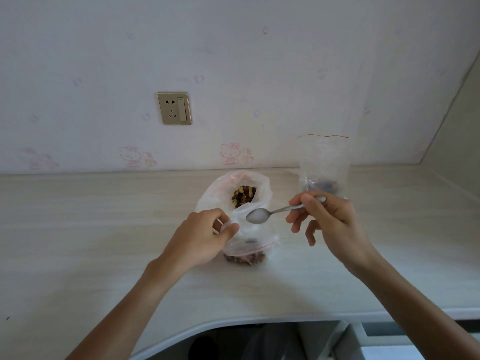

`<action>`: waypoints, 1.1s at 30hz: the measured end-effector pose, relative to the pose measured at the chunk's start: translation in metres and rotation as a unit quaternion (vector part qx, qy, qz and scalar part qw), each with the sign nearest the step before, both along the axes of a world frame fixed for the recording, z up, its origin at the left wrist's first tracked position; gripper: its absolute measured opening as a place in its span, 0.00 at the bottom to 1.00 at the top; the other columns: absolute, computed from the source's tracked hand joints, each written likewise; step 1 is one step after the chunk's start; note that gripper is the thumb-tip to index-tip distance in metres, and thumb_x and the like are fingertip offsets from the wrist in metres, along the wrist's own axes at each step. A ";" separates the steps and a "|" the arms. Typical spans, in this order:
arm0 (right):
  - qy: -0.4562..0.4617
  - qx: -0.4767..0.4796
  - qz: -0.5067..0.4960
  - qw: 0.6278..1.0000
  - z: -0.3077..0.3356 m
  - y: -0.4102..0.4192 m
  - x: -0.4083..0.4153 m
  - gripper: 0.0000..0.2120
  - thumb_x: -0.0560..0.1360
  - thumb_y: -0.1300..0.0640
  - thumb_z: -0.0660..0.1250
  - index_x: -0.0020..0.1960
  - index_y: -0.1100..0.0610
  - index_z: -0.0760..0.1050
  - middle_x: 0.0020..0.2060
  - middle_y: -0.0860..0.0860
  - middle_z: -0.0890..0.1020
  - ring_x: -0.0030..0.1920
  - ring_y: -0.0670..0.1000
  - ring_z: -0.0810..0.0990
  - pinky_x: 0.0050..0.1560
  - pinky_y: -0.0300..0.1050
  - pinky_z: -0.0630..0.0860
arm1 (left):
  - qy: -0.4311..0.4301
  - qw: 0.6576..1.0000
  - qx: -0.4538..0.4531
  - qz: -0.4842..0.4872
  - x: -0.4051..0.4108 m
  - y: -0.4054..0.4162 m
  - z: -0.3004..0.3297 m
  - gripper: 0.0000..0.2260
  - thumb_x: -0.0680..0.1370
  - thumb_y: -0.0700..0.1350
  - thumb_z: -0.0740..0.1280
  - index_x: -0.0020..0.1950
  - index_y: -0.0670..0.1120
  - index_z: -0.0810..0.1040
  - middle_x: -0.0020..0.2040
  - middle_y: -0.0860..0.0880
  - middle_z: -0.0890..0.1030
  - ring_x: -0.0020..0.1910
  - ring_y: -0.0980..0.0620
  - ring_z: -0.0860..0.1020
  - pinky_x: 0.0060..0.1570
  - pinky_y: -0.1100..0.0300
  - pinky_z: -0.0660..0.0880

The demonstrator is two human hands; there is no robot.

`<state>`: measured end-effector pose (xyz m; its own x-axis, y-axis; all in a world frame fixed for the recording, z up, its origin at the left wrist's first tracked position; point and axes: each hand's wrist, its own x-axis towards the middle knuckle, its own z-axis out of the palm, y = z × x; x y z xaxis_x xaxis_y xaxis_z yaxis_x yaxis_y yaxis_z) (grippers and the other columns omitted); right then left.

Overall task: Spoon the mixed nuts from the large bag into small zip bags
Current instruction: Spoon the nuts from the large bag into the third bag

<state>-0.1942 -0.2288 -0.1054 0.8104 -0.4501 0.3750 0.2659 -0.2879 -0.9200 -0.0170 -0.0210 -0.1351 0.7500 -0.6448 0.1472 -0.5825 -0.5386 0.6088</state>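
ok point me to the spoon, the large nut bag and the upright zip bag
spoon point(257, 216), head view, on its empty bowl
large nut bag point(215, 196), head view, on its left plastic wall
upright zip bag point(323, 162), head view, on its clear front wall

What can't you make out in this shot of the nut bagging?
Head view:
- Left hand covers the near zip bag's mouth; open or sealed is unclear.
- Upright zip bag: contents blurred behind plastic.
- Spoon handle end hidden by right hand fingers.
- Large bag: nut depth hidden.
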 end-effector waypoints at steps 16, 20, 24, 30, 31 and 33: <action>0.054 0.111 -0.090 0.988 -0.016 -0.017 0.084 0.13 0.86 0.57 0.60 0.51 0.59 0.81 0.39 0.55 0.87 0.36 0.52 0.84 0.26 0.45 0.76 | -0.080 0.979 -0.176 0.067 0.047 -0.028 0.027 0.06 0.76 0.50 0.76 0.42 0.56 0.81 0.34 0.59 0.81 0.32 0.60 0.79 0.36 0.64 0.72; 0.062 -0.032 -0.131 0.989 -0.024 -0.019 0.104 0.13 0.86 0.53 0.58 0.52 0.54 0.80 0.39 0.51 0.85 0.38 0.49 0.83 0.33 0.45 0.76 | -0.120 0.977 -0.147 0.095 0.070 -0.050 0.027 0.16 0.75 0.60 0.74 0.57 0.53 0.78 0.50 0.57 0.80 0.46 0.58 0.80 0.46 0.58 0.77; 0.055 -0.228 -0.176 0.956 -0.032 -0.020 0.112 0.16 0.87 0.51 0.54 0.55 0.56 0.79 0.40 0.42 0.82 0.40 0.49 0.82 0.40 0.50 0.79 | -0.030 0.995 -0.004 0.091 0.094 -0.075 0.020 0.39 0.70 0.72 0.69 0.73 0.49 0.71 0.67 0.52 0.76 0.64 0.49 0.77 0.58 0.52 0.74; 0.049 -0.339 -0.214 0.915 -0.044 -0.023 0.115 0.13 0.86 0.54 0.54 0.50 0.55 0.75 0.36 0.47 0.77 0.32 0.51 0.76 0.33 0.50 0.73 | 0.050 0.991 0.074 0.096 0.110 -0.098 -0.002 0.29 0.66 0.73 0.63 0.38 0.46 0.76 0.35 0.52 0.80 0.35 0.50 0.79 0.32 0.58 0.68; 0.052 -0.327 -0.211 0.920 -0.043 -0.024 0.116 0.14 0.86 0.54 0.54 0.49 0.56 0.75 0.36 0.47 0.78 0.32 0.52 0.76 0.33 0.51 0.73 | 0.048 0.993 0.060 0.085 0.110 -0.098 -0.006 0.26 0.71 0.70 0.64 0.36 0.46 0.74 0.32 0.52 0.79 0.34 0.50 0.78 0.31 0.58 0.67; 0.058 -0.319 -0.200 0.925 -0.043 -0.027 0.117 0.14 0.86 0.54 0.53 0.50 0.57 0.75 0.36 0.49 0.78 0.32 0.51 0.76 0.33 0.51 0.73 | 0.027 0.997 0.015 0.066 0.111 -0.096 -0.014 0.21 0.77 0.64 0.65 0.37 0.48 0.75 0.34 0.54 0.79 0.37 0.50 0.78 0.32 0.58 0.68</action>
<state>-0.0777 -0.2556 -0.1484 0.6781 -0.4409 0.5880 -0.0701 -0.8352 -0.5454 0.0942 -0.1173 -0.1495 0.8352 -0.5431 0.0864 -0.4717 -0.6268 0.6202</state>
